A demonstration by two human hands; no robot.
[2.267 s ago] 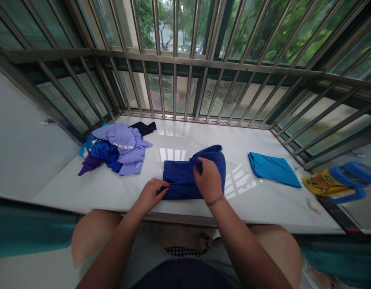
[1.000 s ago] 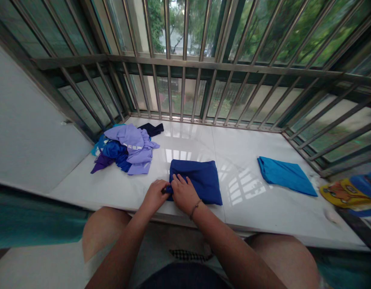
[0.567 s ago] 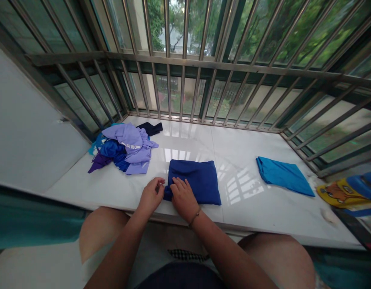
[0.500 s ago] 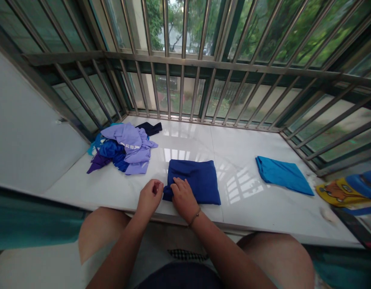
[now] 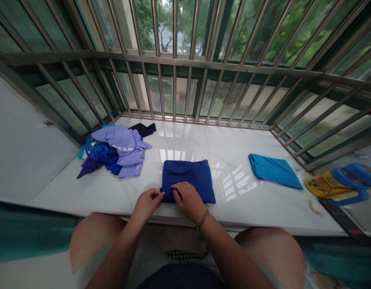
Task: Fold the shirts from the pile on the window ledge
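A dark blue cloth [image 5: 193, 176], folded into a rough rectangle, lies flat near the front edge of the white ledge. At its front left corner my left hand [image 5: 147, 202] pinches the edge of the cloth between thumb and fingertips. My right hand [image 5: 188, 198], with a thin bracelet at the wrist, rests on the front left part of the same cloth, its fingers curled and bent down. Whether those fingers grip any fabric is hidden.
A heap of purple and blue clothes [image 5: 122, 146] lies at the left, with a black cloth [image 5: 143, 129] behind it. A folded bright blue cloth [image 5: 274, 170] and a yellow and blue item [image 5: 333, 184] are at the right. Metal bars [image 5: 175, 92] line the back.
My left hand has closed on the cloth's corner. The fingers of my right hand, flatter before, have curled on the cloth. The whole view has shifted slightly.
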